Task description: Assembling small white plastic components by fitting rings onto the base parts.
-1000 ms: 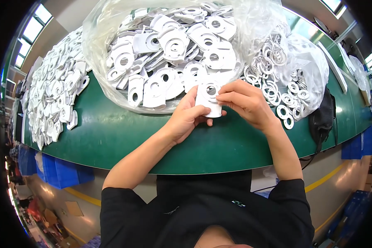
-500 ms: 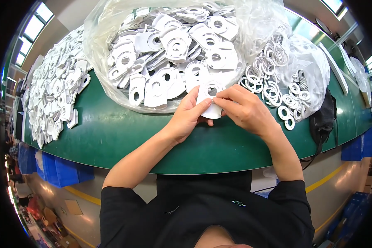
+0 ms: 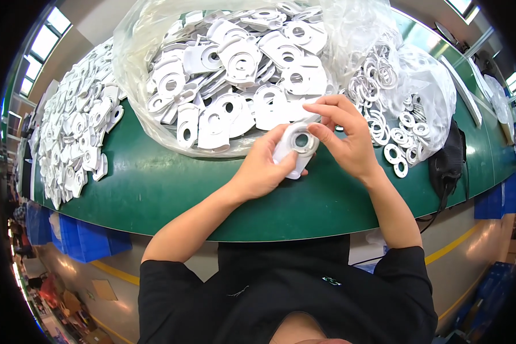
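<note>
My left hand [image 3: 264,166] is closed around a white plastic part [image 3: 286,159], a rounded plate with a round hole and a raised rim around it. Its thumb lies on the plate's face just below the hole. The plate is tilted, its holed end toward upper right. At that end my right hand [image 3: 350,135] has its thumb and bent fingers around the edge; the exact contact there is partly hidden. Beyond both hands, a clear plastic bag [image 3: 135,117] holds a heap of similar white plates [image 3: 241,60].
More white plates [image 3: 77,132] are piled at the left of the green table [image 3: 172,195]. Flat white rings [image 3: 378,123] spill from clear bags on the right, beside a black mesh bag [image 3: 448,157]. Blue bins [image 3: 80,235] stand below the table's left edge.
The white plastic part has turned and tilted clockwise, coming slightly nearer me. My right hand has shifted from pinching at its hole to its upper right edge, fingers raised.
</note>
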The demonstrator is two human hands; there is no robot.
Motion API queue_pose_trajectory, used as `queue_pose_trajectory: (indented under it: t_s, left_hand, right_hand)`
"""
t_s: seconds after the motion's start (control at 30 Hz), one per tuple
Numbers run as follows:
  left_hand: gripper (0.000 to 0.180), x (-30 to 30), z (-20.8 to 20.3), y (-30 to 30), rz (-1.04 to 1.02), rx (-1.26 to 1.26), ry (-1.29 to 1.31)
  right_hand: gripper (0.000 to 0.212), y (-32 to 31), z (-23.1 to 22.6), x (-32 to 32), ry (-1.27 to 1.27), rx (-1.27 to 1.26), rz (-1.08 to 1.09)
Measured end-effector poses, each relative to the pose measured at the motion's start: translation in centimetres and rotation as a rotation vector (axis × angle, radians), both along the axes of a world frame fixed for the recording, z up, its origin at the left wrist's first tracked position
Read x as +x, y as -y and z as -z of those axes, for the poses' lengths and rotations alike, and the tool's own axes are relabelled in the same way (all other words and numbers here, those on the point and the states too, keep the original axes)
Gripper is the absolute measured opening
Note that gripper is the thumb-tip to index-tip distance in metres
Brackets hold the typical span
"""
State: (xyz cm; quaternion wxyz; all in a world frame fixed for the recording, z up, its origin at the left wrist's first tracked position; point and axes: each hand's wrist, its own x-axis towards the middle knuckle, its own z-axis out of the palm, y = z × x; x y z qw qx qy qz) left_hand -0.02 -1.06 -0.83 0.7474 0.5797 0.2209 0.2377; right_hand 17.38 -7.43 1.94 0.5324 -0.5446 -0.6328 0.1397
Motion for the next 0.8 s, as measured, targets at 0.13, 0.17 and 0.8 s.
queue_pose_trajectory:
  t_s: [0.13,0.17,0.8]
  left_hand:
    - [0.024,-0.3,-0.6,0.2,0.055,0.383,-0.139]
    - [0.024,-0.3,-0.4,0.2,0.054,0.383,-0.14]
    - [0.018,0.0,0.0,-0.5,-0.179,0.191,0.049]
  right_hand:
    - [0.017,-0.2,0.6,1.2,-0.076,-0.238,-0.15]
    - [0.015,-0.2,0.5,1.3,-0.167,-0.281,-0.211]
    - [0.019,-0.5,1.7,0.1,-0.589,-0.295,-0.175]
